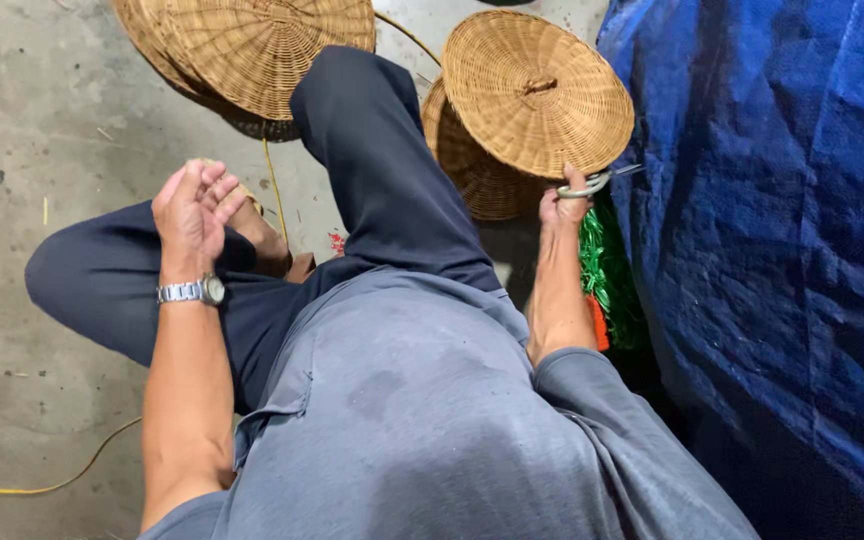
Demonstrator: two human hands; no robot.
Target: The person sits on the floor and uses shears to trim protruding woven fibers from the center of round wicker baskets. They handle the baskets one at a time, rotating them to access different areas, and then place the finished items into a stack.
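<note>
My right hand grips a pair of metal scissors right at the near rim of a round woven wicker lid, which leans on a wicker basket. My left hand is raised over my left knee, palm up, fingers loosely curled and apart, holding nothing; a metal watch sits on its wrist. I am seated on the concrete floor in dark trousers and a grey shirt.
Several stacked wicker lids lie beyond my knees at the top. A blue tarp fills the right side. A green bundle lies beside my right forearm. A yellow cord crosses the floor at lower left.
</note>
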